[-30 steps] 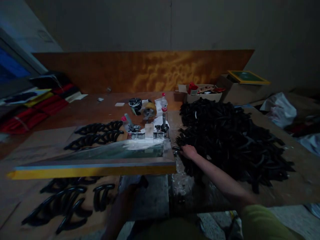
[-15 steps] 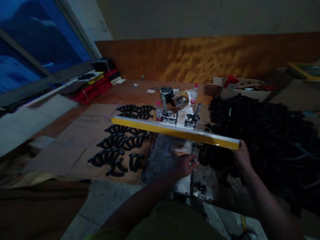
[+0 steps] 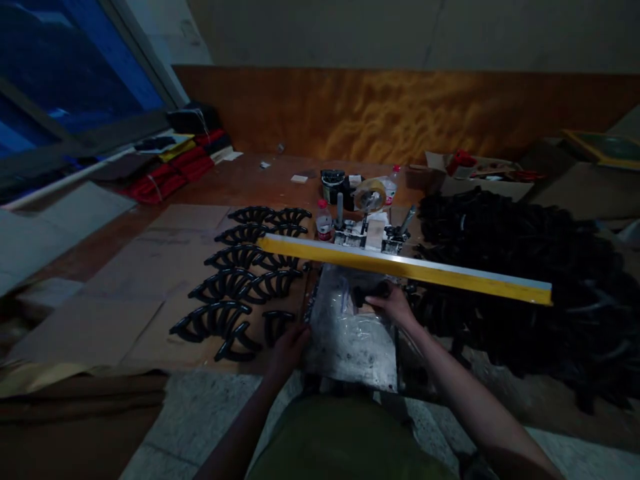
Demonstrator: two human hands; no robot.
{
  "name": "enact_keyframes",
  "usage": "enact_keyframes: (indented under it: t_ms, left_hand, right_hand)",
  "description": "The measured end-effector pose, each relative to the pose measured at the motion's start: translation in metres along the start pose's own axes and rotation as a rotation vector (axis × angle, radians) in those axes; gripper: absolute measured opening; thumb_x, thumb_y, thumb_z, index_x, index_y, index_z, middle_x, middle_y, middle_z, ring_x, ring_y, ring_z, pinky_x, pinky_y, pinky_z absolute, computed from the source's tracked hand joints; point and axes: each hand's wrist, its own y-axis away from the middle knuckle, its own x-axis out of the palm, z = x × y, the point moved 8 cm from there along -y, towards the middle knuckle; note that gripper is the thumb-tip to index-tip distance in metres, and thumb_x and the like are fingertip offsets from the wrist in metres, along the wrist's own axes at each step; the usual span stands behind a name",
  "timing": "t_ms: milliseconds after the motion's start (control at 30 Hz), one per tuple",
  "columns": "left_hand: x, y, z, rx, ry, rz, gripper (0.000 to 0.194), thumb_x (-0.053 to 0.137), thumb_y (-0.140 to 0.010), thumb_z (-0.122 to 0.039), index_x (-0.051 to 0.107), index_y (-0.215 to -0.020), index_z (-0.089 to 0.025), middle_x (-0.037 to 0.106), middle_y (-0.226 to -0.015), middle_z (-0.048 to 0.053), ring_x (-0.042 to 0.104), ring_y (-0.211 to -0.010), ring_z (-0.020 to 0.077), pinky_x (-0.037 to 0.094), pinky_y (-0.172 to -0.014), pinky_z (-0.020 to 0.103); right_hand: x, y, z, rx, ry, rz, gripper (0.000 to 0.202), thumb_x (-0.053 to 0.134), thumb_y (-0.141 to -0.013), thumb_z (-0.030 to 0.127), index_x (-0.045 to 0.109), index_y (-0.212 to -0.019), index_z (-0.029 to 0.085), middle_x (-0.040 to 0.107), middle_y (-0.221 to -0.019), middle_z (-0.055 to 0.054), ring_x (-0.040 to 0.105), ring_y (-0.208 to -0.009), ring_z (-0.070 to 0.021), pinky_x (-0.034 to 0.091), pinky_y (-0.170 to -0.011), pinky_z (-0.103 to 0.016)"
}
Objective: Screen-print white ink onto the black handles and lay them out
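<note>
My right hand (image 3: 395,305) is closed on a black curved piece (image 3: 367,293), held over the metal plate (image 3: 345,357) below a long yellow-and-silver bar (image 3: 410,268). My left hand (image 3: 294,343) is low at the plate's left edge, beside a small group of black curved handle-like pieces (image 3: 277,320). Its fingers are dark and partly hidden, so whether they grip anything does not show. More such pieces (image 3: 223,317) lie in fanned rows on cardboard (image 3: 120,293) to the left. Behind the bar stands a clamp fixture (image 3: 375,235) with two upright levers.
A large heap of black pieces (image 3: 530,280) covers the right side. Past the fixture are a bottle (image 3: 324,223), a tape roll (image 3: 371,195) and a dark tub (image 3: 333,185). An open carton (image 3: 480,180) stands back right; red bundles (image 3: 173,177) lie back left.
My right hand has left the bar's right end and come to the plate, now with a black piece. My left hand has moved left to the plate's edge. The bar sits further right.
</note>
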Motion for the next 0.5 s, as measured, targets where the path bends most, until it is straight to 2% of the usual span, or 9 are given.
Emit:
enact_keyframes:
  t_ms: [100,167,233,300,367,400,500]
  left_hand:
    - [-0.012,-0.002,0.011,-0.018,-0.025,0.000,0.050,0.053,-0.081,-0.054,0.068,-0.107,-0.015,0.075,-0.103,0.008,0.067,-0.102,0.0251,0.051,-0.089,0.035]
    - [-0.016,-0.004,0.014,-0.015,-0.027,0.003,0.050,0.052,-0.081,-0.055,0.068,-0.106,-0.015,0.075,-0.103,0.008,0.067,-0.102,0.0251,0.051,-0.089,0.035]
    - [-0.019,-0.006,0.013,0.003,-0.021,-0.009,0.050,0.053,-0.080,-0.056,0.069,-0.105,-0.015,0.075,-0.102,0.008,0.067,-0.100,0.0250,0.051,-0.089,0.036]
    - [-0.024,-0.008,0.004,0.027,0.007,-0.031,0.050,0.055,-0.079,-0.057,0.070,-0.103,-0.015,0.074,-0.100,0.008,0.067,-0.098,0.0247,0.051,-0.088,0.036]
    - [-0.031,-0.014,-0.016,0.057,0.065,-0.052,0.052,0.056,-0.078,-0.058,0.069,-0.102,-0.014,0.074,-0.099,0.008,0.067,-0.097,0.0242,0.052,-0.086,0.035]
    - [-0.035,-0.018,-0.030,0.071,0.105,-0.060,0.053,0.057,-0.077,-0.059,0.068,-0.104,-0.014,0.073,-0.098,0.009,0.067,-0.095,0.0238,0.053,-0.083,0.034]
    - [-0.046,-0.034,-0.090,0.131,0.285,-0.092,0.059,0.059,-0.077,-0.059,0.062,-0.114,-0.014,0.071,-0.093,0.006,0.067,-0.081,0.0194,0.055,-0.069,0.030]
  right_hand:
    - [0.008,-0.002,-0.017,0.015,0.027,0.000,0.041,0.079,-0.056,0.042,0.066,-0.087,0.018,0.073,-0.088,-0.006,0.066,-0.084,-0.0248,0.051,-0.079,-0.037]
    - [0.005,-0.001,-0.026,-0.013,0.100,-0.002,0.041,0.076,-0.061,0.043,0.068,-0.092,0.017,0.073,-0.092,-0.008,0.066,-0.087,-0.0256,0.051,-0.082,-0.039]
    - [-0.005,0.001,-0.027,-0.088,0.268,-0.055,0.044,0.076,-0.064,0.043,0.069,-0.099,0.017,0.071,-0.102,-0.010,0.064,-0.098,-0.0278,0.049,-0.089,-0.042]
    - [-0.013,0.006,-0.018,-0.187,0.493,-0.138,0.054,0.076,-0.066,0.042,0.066,-0.113,0.018,0.066,-0.118,-0.013,0.058,-0.113,-0.0310,0.043,-0.099,-0.046]
    - [-0.009,0.013,-0.004,-0.293,0.695,-0.144,0.061,0.074,-0.072,0.042,0.061,-0.127,0.018,0.058,-0.133,-0.015,0.048,-0.127,-0.0326,0.036,-0.107,-0.048]
    - [0.000,0.016,0.003,-0.350,0.772,-0.094,0.061,0.070,-0.077,0.043,0.057,-0.132,0.018,0.053,-0.139,-0.015,0.043,-0.132,-0.0321,0.033,-0.110,-0.048]
    - [0.040,0.028,0.013,-0.490,0.952,0.169,0.055,0.055,-0.092,0.042,0.048,-0.143,0.023,0.043,-0.150,-0.010,0.029,-0.143,-0.0283,0.022,-0.116,-0.048]
